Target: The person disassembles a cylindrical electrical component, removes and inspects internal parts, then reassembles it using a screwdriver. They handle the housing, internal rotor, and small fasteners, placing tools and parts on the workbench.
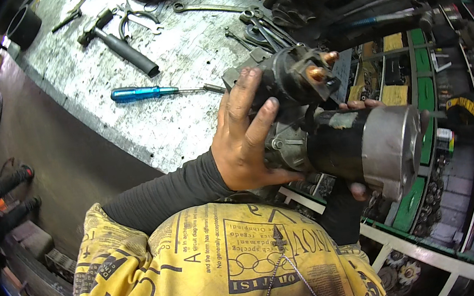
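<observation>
A starter motor (337, 144) is held up at the right, past the bench's near edge. Its bare metal end cap points right, and two copper studs stick out of the black solenoid (284, 77) on top. Around the housing's left end, my left hand (240, 147) has its fingers against the solenoid and its thumb underneath. My right hand (359, 191) grips the motor body from the far side; only its fingertips and thumb show, the palm being hidden. On the bench, left of the motor, lies a blue-handled screwdriver (144, 93).
The metal-topped bench (68, 74) carries a hammer (124, 52), pliers (128, 22), a combination wrench (208, 6) and several more wrenches. Parts racks with green edges (424, 89) stand at the right. Another person's legs (8, 188) are at the far left.
</observation>
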### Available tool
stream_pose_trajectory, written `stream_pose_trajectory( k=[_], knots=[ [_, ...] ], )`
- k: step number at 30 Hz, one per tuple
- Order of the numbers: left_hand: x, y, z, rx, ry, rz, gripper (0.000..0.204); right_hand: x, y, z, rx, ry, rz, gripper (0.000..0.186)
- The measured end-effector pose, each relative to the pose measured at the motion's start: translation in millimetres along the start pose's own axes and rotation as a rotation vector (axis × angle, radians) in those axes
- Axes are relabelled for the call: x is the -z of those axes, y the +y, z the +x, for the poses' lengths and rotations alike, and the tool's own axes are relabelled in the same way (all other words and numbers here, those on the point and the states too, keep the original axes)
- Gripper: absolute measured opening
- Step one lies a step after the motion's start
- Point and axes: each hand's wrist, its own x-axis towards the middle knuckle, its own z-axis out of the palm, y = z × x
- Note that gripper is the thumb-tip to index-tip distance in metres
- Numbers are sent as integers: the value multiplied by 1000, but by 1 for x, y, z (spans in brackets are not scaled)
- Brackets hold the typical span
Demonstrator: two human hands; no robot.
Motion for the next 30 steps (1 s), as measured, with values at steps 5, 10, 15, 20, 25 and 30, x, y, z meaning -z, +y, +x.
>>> stream_pose_trajectory(
  k=[5,10,15,20,25,30],
  knots=[
    [-2,0,-2,32,34,-3,131,10,-7,10,14,-110,-2,131],
    [-2,1,-3,43,55,-3,128,20,-14,20,-154,-251,166,127],
    [-5,3,-4,56,87,-1,124,11,-16,25,-103,-229,199,120],
    [-6,4,-4,65,89,13,123,-4,-37,27,-471,82,406,119],
    [-6,6,-4,74,78,15,127,0,-26,17,-180,-99,145,110],
    [-3,7,-5,86,45,8,132,11,-20,2,-327,49,314,113]
  ],
)
